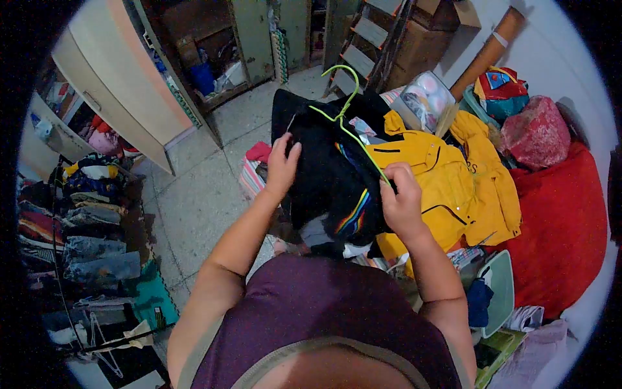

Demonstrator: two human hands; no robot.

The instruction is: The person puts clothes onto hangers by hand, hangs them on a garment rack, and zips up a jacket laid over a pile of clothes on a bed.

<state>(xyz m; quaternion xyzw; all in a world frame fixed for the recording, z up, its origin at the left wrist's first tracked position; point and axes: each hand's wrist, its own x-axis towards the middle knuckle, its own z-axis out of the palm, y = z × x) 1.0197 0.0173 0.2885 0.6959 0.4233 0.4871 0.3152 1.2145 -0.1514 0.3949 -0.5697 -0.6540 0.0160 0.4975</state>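
A black garment (317, 175) with rainbow-coloured stripes is spread in front of me. My left hand (283, 166) has its fingers closed at the garment's left side, pinching the cloth. In my right hand (403, 200) is one arm of a lime-green clothes hanger (341, 118), gripped between thumb and fingers. The hanger lies over the garment, its hook pointing away from me and its other end near the garment's top. Beside my right hand a yellow jacket (427, 165) lies on the pile. The garment's lower part is partly hidden by my body.
A red cloth (557, 227) and a pale green basket (500, 292) are on the right. Behind the garment stand a clear container (421, 100), a stepladder (363, 55) and cardboard boxes (421, 48). Folded clothes (91, 223) hang or lie in rows at left, below open cabinet doors (123, 97).
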